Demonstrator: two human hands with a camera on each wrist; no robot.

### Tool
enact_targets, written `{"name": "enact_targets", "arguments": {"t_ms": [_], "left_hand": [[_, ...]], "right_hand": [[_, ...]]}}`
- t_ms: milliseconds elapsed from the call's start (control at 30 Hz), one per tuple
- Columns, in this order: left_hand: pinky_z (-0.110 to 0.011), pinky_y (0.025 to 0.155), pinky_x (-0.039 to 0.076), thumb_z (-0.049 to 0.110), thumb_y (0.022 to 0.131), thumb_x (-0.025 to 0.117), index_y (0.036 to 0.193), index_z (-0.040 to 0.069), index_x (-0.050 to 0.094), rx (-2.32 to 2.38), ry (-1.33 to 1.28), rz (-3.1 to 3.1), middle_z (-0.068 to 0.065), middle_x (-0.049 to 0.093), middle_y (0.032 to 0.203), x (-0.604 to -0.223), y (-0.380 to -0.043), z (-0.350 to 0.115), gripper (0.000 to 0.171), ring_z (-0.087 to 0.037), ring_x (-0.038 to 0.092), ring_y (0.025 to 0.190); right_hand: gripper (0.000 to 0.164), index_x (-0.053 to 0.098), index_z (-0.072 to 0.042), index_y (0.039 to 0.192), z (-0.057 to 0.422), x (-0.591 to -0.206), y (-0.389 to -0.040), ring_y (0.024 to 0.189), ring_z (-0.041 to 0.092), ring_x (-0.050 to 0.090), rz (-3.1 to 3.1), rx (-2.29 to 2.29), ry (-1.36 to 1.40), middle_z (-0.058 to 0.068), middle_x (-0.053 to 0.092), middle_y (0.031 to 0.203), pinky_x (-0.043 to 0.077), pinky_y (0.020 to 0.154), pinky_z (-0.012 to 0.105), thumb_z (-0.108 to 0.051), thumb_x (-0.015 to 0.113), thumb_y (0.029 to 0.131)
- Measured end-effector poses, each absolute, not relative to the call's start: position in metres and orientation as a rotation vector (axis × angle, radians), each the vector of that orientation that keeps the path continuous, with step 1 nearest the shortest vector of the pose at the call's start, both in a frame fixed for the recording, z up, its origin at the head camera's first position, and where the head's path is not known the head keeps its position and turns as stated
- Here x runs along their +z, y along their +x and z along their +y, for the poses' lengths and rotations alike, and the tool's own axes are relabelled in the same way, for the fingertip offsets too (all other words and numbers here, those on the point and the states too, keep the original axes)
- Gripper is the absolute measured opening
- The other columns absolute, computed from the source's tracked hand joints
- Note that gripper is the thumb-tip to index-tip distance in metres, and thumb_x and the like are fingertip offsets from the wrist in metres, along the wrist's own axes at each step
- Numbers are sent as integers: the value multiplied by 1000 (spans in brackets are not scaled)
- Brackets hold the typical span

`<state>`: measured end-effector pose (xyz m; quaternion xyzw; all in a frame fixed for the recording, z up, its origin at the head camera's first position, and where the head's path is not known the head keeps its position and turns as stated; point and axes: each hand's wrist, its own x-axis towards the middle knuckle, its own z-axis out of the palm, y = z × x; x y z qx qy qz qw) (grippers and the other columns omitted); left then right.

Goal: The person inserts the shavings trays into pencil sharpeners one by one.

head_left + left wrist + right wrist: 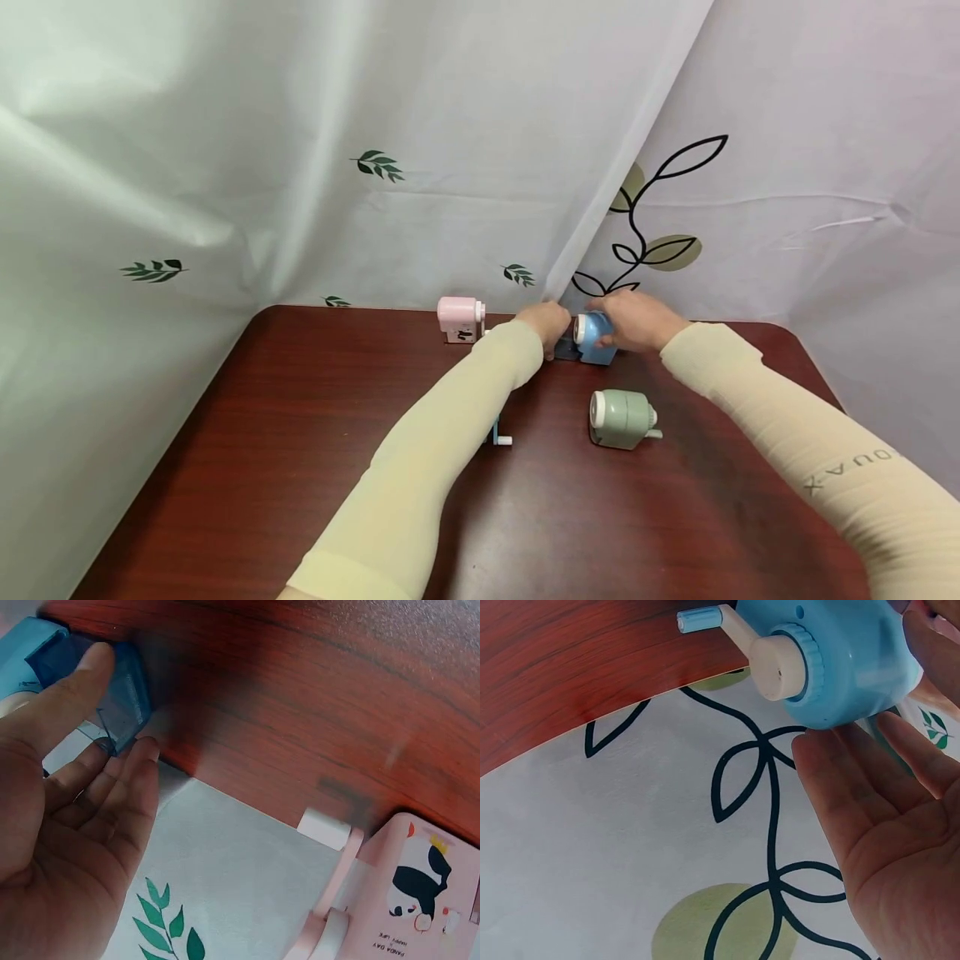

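Note:
Near the far edge of the table stands a blue crank pencil sharpener [596,340], its white-ringed front turned left. My right hand [643,321] grips its body, with fingers along one side and thumb on the other in the right wrist view. From that side juts the sharpener's crank handle [701,619]. My left hand [547,325] pinches a see-through blue shavings drawer [129,694], thumb on one face and fingers at the opposite edge. The drawer sticks out from the front of the sharpener body.
A pink pencil sharpener [459,320] with a panda picture stands to the left at the table's [262,400] back edge. Nearer me on the right is a green sharpener [624,419]. A white-knobbed crank [504,441] shows beside my left sleeve, which hides the rest. Behind hangs a white curtain [450,225].

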<state>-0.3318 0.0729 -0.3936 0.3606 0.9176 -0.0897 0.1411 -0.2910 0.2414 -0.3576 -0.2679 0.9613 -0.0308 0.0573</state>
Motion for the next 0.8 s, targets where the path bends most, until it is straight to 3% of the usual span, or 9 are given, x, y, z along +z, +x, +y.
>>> {"name": "enact_targets", "arguments": {"t_ms": [233,800], "left_hand": [[-32,86,55,19,85,83,122,11,67,-175,975,2635,-3,66,117,-403,-342,77,41,-17,63,104],[-32,86,53,21,86,83,117,10,68,-111,974,2680,-4,67,113,-399,-332,74,36,-16,63,100]], "right_hand": [[57,64,3,128,244,-359,-291,100,34,66,2934,-100,-819,22,69,115,54,81,48,-19,87,80],[49,68,5,120,246,-366,-292,89,31,69,2965,-130,-851,21,71,105,56,75,43,-14,87,79]]}}
